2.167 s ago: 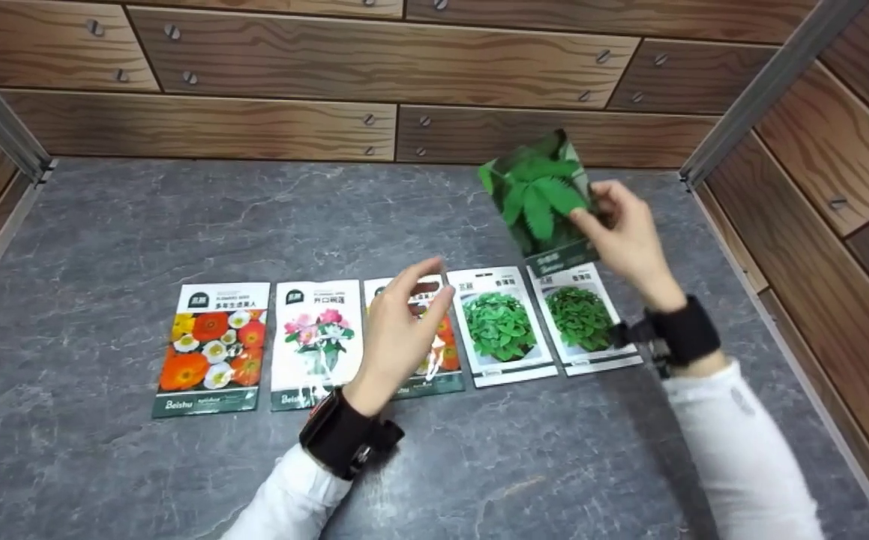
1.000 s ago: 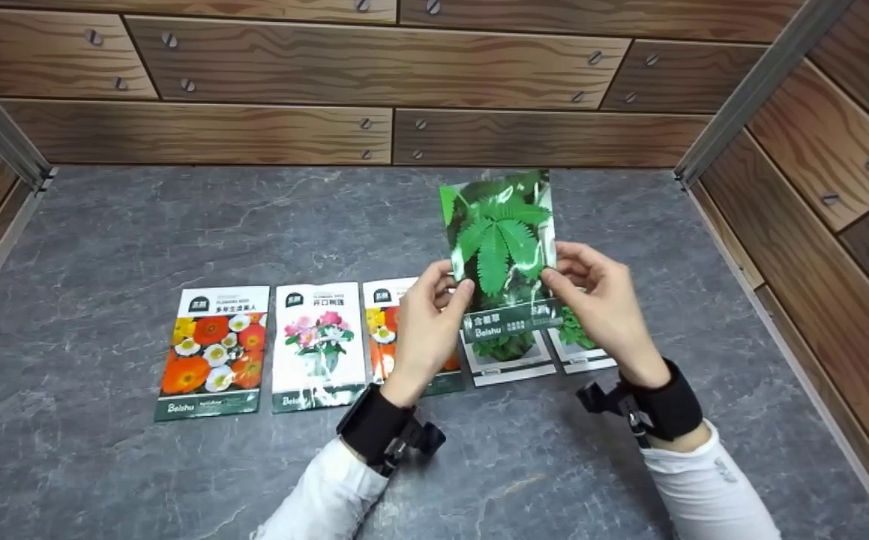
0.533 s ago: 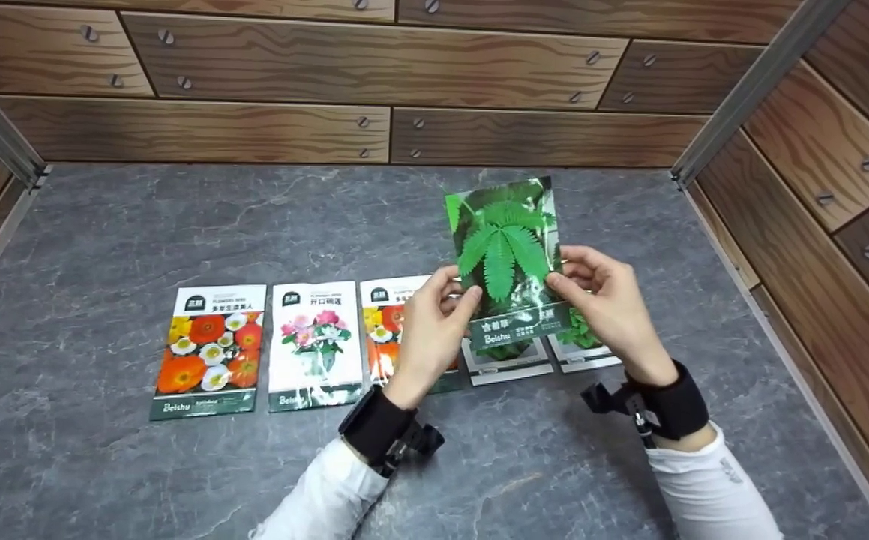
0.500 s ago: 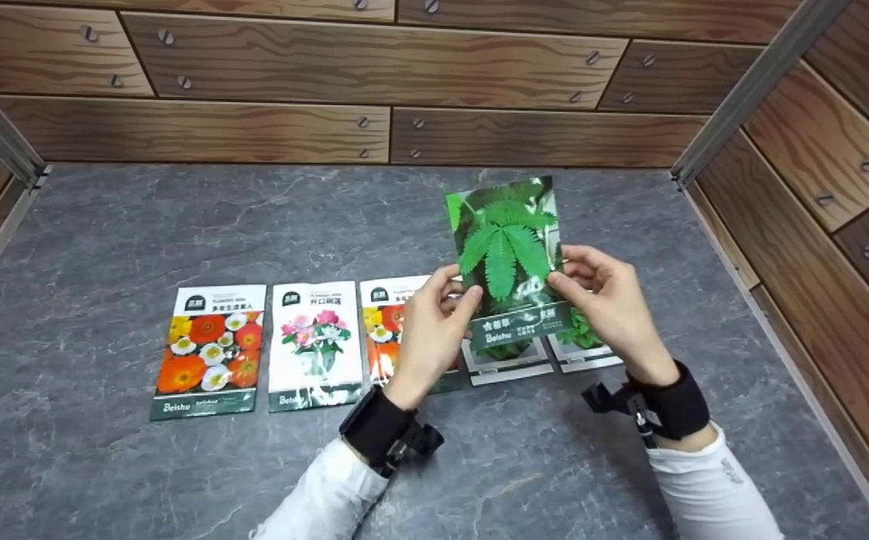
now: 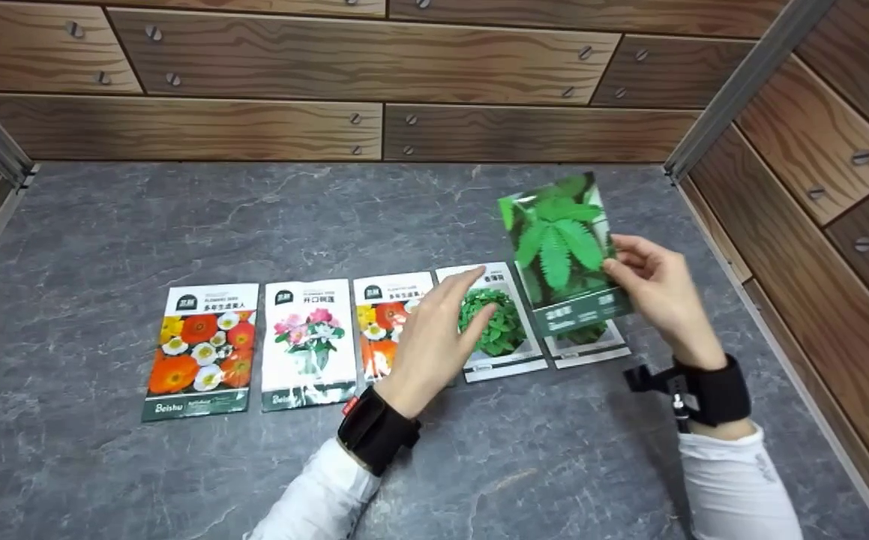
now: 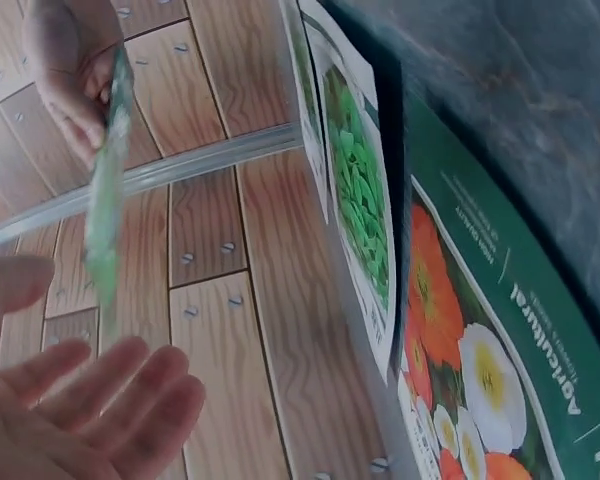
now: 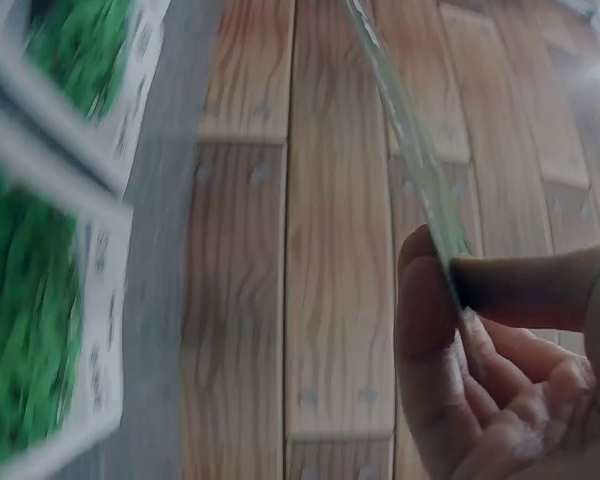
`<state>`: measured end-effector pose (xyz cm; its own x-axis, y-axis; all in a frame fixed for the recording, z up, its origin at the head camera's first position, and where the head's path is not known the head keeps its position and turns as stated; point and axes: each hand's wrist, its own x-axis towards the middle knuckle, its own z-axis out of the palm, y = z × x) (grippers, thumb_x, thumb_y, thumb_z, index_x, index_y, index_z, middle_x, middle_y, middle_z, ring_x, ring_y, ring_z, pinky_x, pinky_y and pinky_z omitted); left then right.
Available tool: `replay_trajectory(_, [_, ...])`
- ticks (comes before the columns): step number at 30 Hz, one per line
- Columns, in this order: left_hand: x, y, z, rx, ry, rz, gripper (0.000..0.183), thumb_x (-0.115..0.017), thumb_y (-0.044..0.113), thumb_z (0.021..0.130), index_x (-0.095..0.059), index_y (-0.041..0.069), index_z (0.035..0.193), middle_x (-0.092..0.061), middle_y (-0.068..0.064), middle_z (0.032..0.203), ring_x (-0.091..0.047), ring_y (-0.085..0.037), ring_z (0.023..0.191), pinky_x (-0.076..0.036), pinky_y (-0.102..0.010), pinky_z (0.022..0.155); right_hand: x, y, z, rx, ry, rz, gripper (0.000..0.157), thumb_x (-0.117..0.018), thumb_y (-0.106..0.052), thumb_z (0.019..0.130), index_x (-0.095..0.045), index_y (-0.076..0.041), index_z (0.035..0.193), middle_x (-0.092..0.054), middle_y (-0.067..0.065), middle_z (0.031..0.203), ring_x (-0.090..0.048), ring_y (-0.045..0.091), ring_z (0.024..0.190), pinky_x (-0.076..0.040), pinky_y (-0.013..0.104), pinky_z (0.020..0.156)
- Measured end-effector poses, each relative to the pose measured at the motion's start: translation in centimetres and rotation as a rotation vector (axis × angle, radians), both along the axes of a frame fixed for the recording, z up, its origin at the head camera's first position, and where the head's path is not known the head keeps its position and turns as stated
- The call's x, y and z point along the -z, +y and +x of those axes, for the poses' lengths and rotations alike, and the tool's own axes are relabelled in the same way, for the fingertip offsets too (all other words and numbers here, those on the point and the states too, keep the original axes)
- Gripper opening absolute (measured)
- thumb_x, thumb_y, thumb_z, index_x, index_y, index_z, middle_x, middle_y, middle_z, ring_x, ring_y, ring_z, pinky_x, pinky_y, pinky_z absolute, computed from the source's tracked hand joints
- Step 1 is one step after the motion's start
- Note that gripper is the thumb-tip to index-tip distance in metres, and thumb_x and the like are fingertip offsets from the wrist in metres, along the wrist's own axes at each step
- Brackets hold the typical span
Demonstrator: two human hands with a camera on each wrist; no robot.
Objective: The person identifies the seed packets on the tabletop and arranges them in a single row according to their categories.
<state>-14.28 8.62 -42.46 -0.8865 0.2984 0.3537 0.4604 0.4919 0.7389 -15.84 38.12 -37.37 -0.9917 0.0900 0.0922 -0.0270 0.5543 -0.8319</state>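
Note:
My right hand pinches the right edge of a green seed packet with a fern-like leaf on it, held tilted above the table. In the right wrist view, thumb and fingers press on this packet, seen nearly edge-on. My left hand hovers with fingers extended and holds nothing; the left wrist view shows its fingers loosely spread. Below it are a poppy seed packet, partly hidden, and a mint seed packet. The held packet covers most of a second mint packet.
Further left in the row lie another poppy packet and a packet with pink flowers. The grey marbled table ends at a wood-patterned back wall and a right side wall.
My left hand has let go of the leaf packet, and its fingers have opened. My right hand has carried the packet to the right, uncovering more of the nearer mint packet.

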Motion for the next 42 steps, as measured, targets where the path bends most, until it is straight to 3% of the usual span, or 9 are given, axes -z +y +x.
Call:
replay_trajectory(5, [-0.3, -0.2, 0.2, 0.053, 0.031, -0.135, 0.05, -0.064, 0.032, 0.105, -0.056, 0.012, 0.15, -0.064, -0.012, 0.149, -0.063, -0.031, 0.137, -0.052, -0.049, 0.117, 0.8, 3.6, -0.7, 0.058, -0.003, 0.063, 0.045, -0.059, -0.003, 0.103, -0.052, 0.01, 0.146, -0.062, -0.033, 0.084, -0.061, -0.01, 0.077, -0.054, 0.01, 0.07])
replay_trajectory(11, [-0.6, -0.3, 0.3, 0.084, 0.028, -0.174, 0.05, -0.063, 0.033, 0.105, -0.056, 0.013, 0.15, -0.063, -0.012, 0.15, -0.062, -0.03, 0.138, -0.051, -0.048, 0.118, 2.0, 6.7, -1.1, 0.118, -0.043, 0.146, 0.047, -0.054, -0.008, 0.107, -0.049, 0.01, 0.15, -0.057, -0.031, 0.082, -0.055, -0.01, 0.075, -0.048, 0.011, 0.067])
replay_trajectory(14, [-0.7, -0.4, 0.3, 0.093, 0.025, -0.178, 0.05, -0.063, 0.033, 0.106, -0.056, 0.013, 0.151, -0.063, -0.012, 0.15, -0.062, -0.03, 0.138, -0.051, -0.048, 0.118, 2.5, 7.8, -1.1, 0.145, -0.071, 0.203, 0.047, -0.051, -0.012, 0.109, -0.049, 0.007, 0.152, -0.061, -0.019, 0.089, -0.052, -0.009, 0.076, -0.046, 0.013, 0.067])
replay_trajectory(20, [-0.9, -0.6, 0.4, 0.09, 0.028, -0.173, 0.05, -0.064, 0.032, 0.105, -0.056, 0.013, 0.151, -0.063, -0.012, 0.149, -0.063, -0.03, 0.137, -0.051, -0.048, 0.117, 3.4, 9.7, -1.1, 0.175, -0.135, 0.283, 0.049, -0.044, -0.017, 0.111, -0.046, 0.003, 0.155, -0.063, 0.024, 0.126, -0.049, -0.009, 0.08, -0.045, 0.014, 0.067])
replay_trajectory(26, [-0.9, -0.6, 0.3, 0.092, 0.038, -0.179, 0.05, -0.063, 0.032, 0.105, -0.056, 0.013, 0.15, -0.064, -0.013, 0.148, -0.064, -0.031, 0.135, -0.053, -0.048, 0.115, 4.7, 11.6, -1.3, 0.174, -0.199, 0.299, 0.049, -0.043, -0.014, 0.11, -0.043, 0.008, 0.154, -0.06, 0.033, 0.128, -0.05, -0.003, 0.072, -0.045, 0.019, 0.06])
replay_trajectory(31, [-0.8, -0.4, 0.3, 0.092, 0.06, -0.174, 0.048, -0.064, 0.031, 0.105, -0.057, 0.012, 0.149, -0.065, -0.012, 0.145, -0.065, -0.031, 0.133, -0.054, -0.047, 0.114, 5.5, 12.4, -1.5, 0.155, -0.226, 0.412, 0.049, -0.045, -0.01, 0.107, -0.045, 0.014, 0.15, -0.061, 0.041, 0.127, -0.064, 0.022, 0.088, -0.045, 0.021, 0.07])
replay_trajectory(35, [-0.8, -0.4, 0.4, 0.094, 0.061, -0.177, 0.048, -0.064, 0.03, 0.105, -0.057, 0.012, 0.149, -0.065, -0.012, 0.145, -0.065, -0.031, 0.133, -0.054, -0.047, 0.113, 5.5, 12.5, -1.7, 0.124, -0.329, 0.44, 0.062, -0.049, -0.026, 0.109, -0.037, 0.014, 0.154, -0.054, 0.045, 0.138, -0.064, 0.048, 0.109, -0.058, 0.048, 0.091])
replay_trajectory(38, [-0.9, -0.5, 0.4, 0.094, 0.057, -0.182, 0.048, -0.064, 0.03, 0.105, -0.057, 0.012, 0.149, -0.065, -0.012, 0.146, -0.065, -0.03, 0.133, -0.054, -0.047, 0.113, 5.5, 12.5, -1.8, 0.107, -0.424, 0.466, 0.079, -0.053, -0.042, 0.108, -0.028, 0.014, 0.158, -0.04, 0.048, 0.151, -0.046, 0.063, 0.135, -0.042, 0.071, 0.113])
replay_trajectory(42, [-1.0, -0.5, 0.4, 0.091, 0.057, -0.183, 0.048, -0.065, 0.031, 0.105, -0.058, 0.013, 0.149, -0.065, -0.011, 0.146, -0.066, -0.03, 0.132, -0.055, -0.047, 0.113, 5.8, 12.2, -1.8, 0.105, -0.473, 0.557, 0.089, -0.06, -0.048, 0.103, -0.028, 0.014, 0.157, -0.032, 0.048, 0.155, -0.037, 0.067, 0.14, -0.035, 0.075, 0.117])
